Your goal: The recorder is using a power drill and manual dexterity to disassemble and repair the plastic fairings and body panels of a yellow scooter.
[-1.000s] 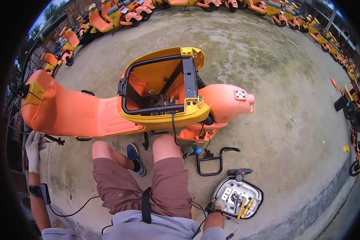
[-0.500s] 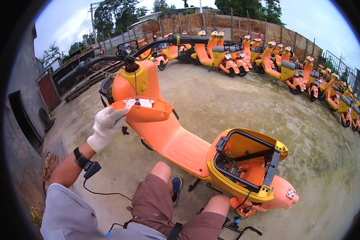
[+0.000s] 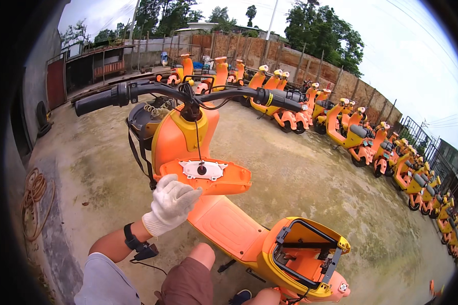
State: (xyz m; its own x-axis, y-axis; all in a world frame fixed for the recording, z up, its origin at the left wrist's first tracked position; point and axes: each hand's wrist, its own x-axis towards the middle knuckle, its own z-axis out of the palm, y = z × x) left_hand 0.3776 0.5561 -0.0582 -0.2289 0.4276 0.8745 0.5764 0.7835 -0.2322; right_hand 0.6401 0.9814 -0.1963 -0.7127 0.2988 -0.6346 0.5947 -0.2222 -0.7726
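Note:
My left hand [image 3: 172, 202], in a white knitted glove, is closed on the near left edge of an orange plastic handlebar cover [image 3: 234, 179]. The cover's inner side faces up, showing a white gauge housing [image 3: 189, 168] fixed in it. A black cable [image 3: 197, 140] runs from that housing up to the bare handlebar [image 3: 216, 94] of an orange and yellow scooter. The cover hangs above the scooter's footboard [image 3: 226, 226], behind its front shield [image 3: 163, 140]. My right hand is not in view.
The scooter's seat compartment [image 3: 275, 254] stands open with a black rim, at the lower right. Rows of similar scooters [image 3: 336, 119] line the rusty wall [image 3: 303, 63]. A coiled hose [image 3: 33, 190] lies by the building at left. Behind the front shield sits a black basket [image 3: 140, 122].
My view has shifted, so the scooter's front looks larger and nearer. The cover, still in my left hand, has tilted so its inside and the gauge housing show more fully.

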